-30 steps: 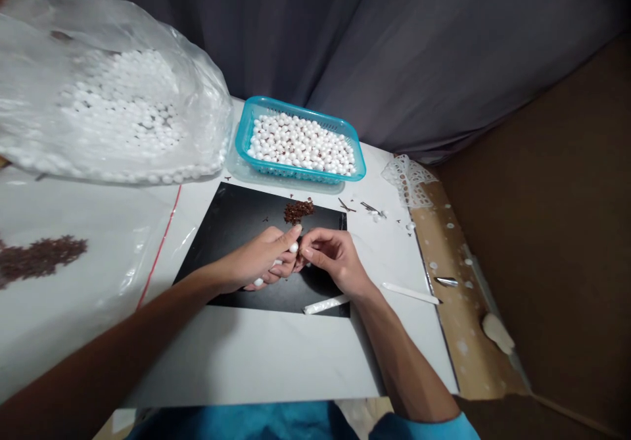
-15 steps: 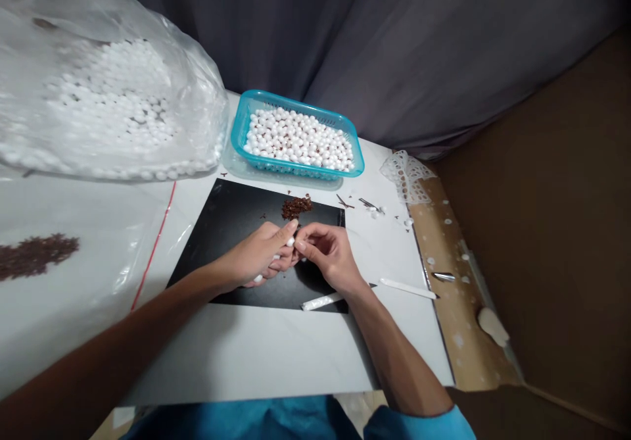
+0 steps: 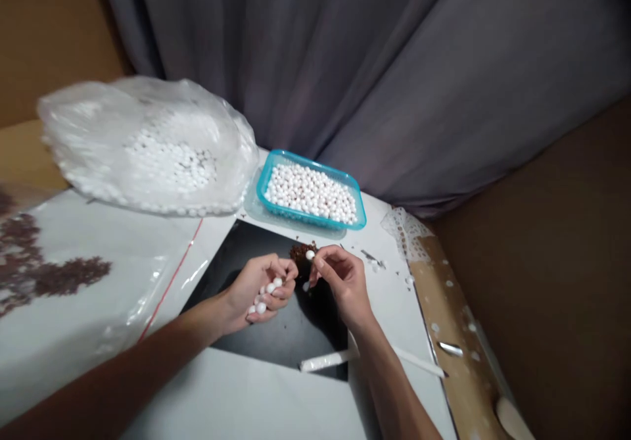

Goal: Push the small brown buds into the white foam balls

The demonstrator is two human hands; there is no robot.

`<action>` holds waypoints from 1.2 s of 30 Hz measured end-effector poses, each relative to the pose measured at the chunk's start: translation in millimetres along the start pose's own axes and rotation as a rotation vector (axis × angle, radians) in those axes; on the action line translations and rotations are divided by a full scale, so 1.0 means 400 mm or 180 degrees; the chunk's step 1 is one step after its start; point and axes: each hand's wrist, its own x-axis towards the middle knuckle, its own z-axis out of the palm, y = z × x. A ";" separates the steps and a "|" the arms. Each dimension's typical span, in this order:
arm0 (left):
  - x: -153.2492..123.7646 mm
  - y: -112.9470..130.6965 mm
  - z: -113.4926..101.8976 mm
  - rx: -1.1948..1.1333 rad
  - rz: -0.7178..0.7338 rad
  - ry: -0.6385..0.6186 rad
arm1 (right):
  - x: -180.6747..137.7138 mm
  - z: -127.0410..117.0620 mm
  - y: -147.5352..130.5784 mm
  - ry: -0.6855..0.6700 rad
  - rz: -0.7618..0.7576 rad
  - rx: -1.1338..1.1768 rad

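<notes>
In the head view my left hand (image 3: 263, 292) is curled, palm turned up, around several small white balls (image 3: 261, 308). My right hand (image 3: 342, 282) has thumb and fingers pinched, with a single white ball (image 3: 310, 255) at their tips. Behind that ball, partly covered by it and my fingers, lies a small heap of dark brown bits (image 3: 298, 252). Another whitish piece (image 3: 306, 286) shows just below the right fingertips. Both hands are above a black sheet (image 3: 221, 295), a little apart from each other.
A blue basket (image 3: 362, 220) full of white balls stands behind the sheet, beside a big clear bag (image 3: 98, 137) of similar balls. Brown clumps (image 3: 73, 275) lie in a flat plastic bag at left. White pens (image 3: 328, 360), a metal nozzle (image 3: 450, 348) and lace (image 3: 407, 233) are at right.
The view has tilted upward. My hands, earlier together, have separated; the left has rolled open enough to show its balls, and the right now has a ball at its fingertips.
</notes>
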 end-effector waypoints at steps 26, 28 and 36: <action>-0.041 -0.010 0.060 0.1422 -0.1250 -0.1227 | 0.146 0.073 -0.026 -0.1363 -0.0830 -0.2030; -0.042 -0.019 0.062 0.1554 -0.1640 -0.1731 | 0.173 0.117 -0.047 -0.1666 -0.0922 -0.2032; -0.013 -0.098 0.055 0.1521 -0.2185 -0.2524 | 0.189 0.364 -0.068 -0.3592 -0.1553 -0.2155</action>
